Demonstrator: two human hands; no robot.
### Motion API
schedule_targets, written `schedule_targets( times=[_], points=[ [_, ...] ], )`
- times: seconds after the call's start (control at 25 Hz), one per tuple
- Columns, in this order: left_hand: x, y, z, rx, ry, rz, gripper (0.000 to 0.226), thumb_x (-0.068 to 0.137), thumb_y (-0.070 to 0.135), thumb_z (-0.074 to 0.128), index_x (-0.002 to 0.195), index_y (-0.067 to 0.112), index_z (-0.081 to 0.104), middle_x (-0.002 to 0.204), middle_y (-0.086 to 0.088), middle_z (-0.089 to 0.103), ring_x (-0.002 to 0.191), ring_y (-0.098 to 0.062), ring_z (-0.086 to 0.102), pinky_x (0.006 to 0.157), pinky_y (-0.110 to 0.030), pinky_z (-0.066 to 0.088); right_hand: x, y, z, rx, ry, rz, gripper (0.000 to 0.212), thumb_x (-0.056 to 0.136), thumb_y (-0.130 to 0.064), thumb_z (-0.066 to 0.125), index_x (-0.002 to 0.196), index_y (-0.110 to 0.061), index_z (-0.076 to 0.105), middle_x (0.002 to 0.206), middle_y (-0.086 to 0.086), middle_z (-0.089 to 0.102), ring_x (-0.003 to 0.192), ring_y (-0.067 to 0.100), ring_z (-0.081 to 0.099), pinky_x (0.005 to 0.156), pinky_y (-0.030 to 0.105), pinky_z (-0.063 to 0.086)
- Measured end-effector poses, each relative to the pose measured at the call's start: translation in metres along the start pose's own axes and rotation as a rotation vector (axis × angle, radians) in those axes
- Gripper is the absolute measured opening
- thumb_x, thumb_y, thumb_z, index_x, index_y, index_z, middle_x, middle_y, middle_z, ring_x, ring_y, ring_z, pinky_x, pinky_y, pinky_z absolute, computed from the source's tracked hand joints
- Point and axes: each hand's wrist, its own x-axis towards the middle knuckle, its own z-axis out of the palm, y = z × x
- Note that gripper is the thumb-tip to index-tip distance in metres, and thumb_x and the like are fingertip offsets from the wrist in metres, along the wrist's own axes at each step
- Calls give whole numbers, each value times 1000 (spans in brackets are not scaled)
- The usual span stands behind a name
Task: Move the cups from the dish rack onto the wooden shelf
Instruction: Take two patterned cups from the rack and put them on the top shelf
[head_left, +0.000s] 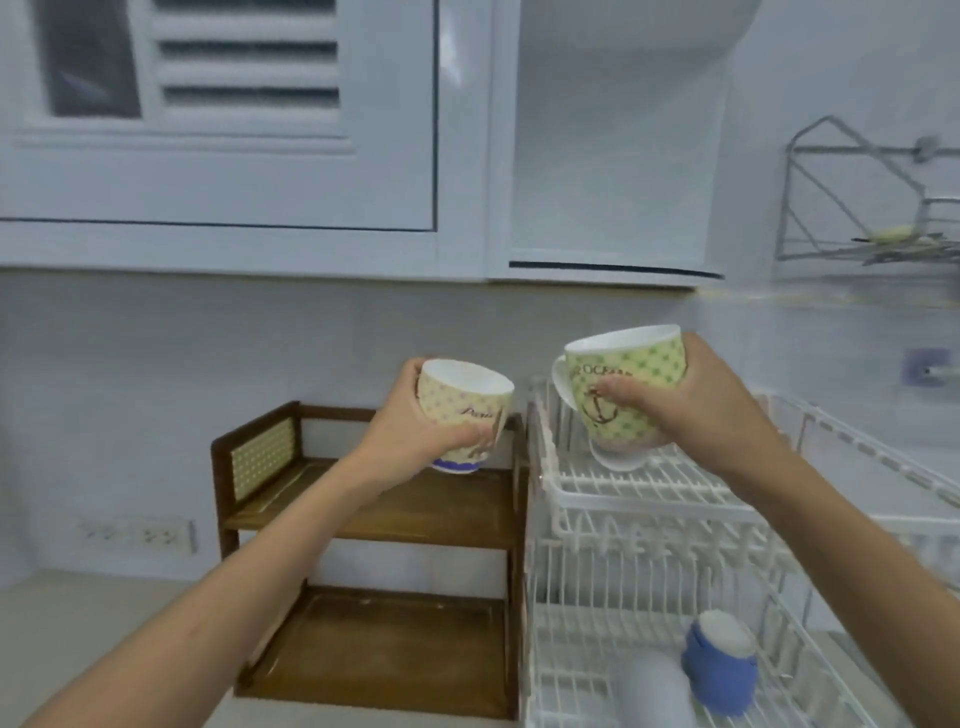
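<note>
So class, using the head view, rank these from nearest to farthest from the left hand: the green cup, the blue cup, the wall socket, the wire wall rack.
Measured from the left hand:
1. Green cup, just to its right, held in the right hand.
2. Wall socket, lower left on the wall.
3. Blue cup, lower right in the dish rack.
4. Wire wall rack, far upper right.

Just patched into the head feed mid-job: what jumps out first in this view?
Two patterned cups held up at centre frame: the left hand grips a pink-dotted cup over the top level of the wooden shelf, while the right hand holds a green-dotted cup above the upper tier of the white dish rack. Lower right, a blue-and-white cup lies on the rack's bottom tier.
</note>
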Motion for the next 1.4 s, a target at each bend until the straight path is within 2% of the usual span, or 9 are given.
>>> schedule_targets(
  times=[0.12,0.28,0.44,0.56,0.68,0.88,1.0,1.12,1.4],
  points=[
    [-12,-46,-48,51,36,-86,80,64,18,86,127,21,37,107,10,57,95,-4,59,63,-13,53,-14,-32,56,39,-99,11,75,43,-72,73,104,-32,55,95,-7,70,82,12,70,64,35,60],
    [-11,-97,-99,107,195,-234,92,60,25,87,133,21,31,113,3,52,102,-16,55,78,-31,55,-15,-56,133,31,-141,46,73,45,-73,71,103,-32,56,93,-10,69,80,7,68,62,29,58],
    [-6,-140,-124,193,281,-301,98,52,34,89,132,18,34,105,5,50,97,-16,52,70,-27,48,-1,-43,203,90,-171,185,69,51,-65,76,106,-25,60,94,-8,71,80,7,69,58,22,55],
    [-2,-164,-132,237,295,-313,106,50,38,89,137,20,32,107,5,48,100,-18,50,78,-31,51,10,-14,251,84,-140,284,64,56,-60,77,104,-20,62,96,-4,72,79,8,68,49,15,49],
    [7,-180,-134,225,266,-307,102,49,38,90,134,21,35,110,3,53,106,-22,56,86,-38,54,17,15,290,62,-73,383,72,54,-56,80,109,-15,58,100,2,69,86,15,67,67,29,58],
    [22,-201,-117,197,268,-325,68,51,39,89,102,25,46,108,-4,66,92,-18,58,77,-31,52,27,53,325,24,42,464,85,52,-54,82,117,-18,42,113,7,62,102,25,60,80,35,54],
    [30,-216,-108,217,264,-345,73,54,43,87,113,19,51,112,-7,64,100,-23,59,81,-31,51,35,67,337,34,27,446,85,53,-53,83,117,-20,39,118,7,60,108,26,58,80,31,49],
    [36,-231,-103,205,269,-360,85,55,46,86,125,17,45,120,-5,61,111,-24,57,93,-37,50,42,76,349,33,1,436,89,54,-53,83,121,-20,37,122,7,58,113,26,56,85,35,49],
    [51,-248,-112,190,252,-275,88,56,41,86,129,22,41,126,-3,58,116,-22,54,101,-41,46,55,84,373,56,-3,456,89,55,-51,84,124,-19,37,122,5,57,112,25,55,84,32,46]
  ],
)
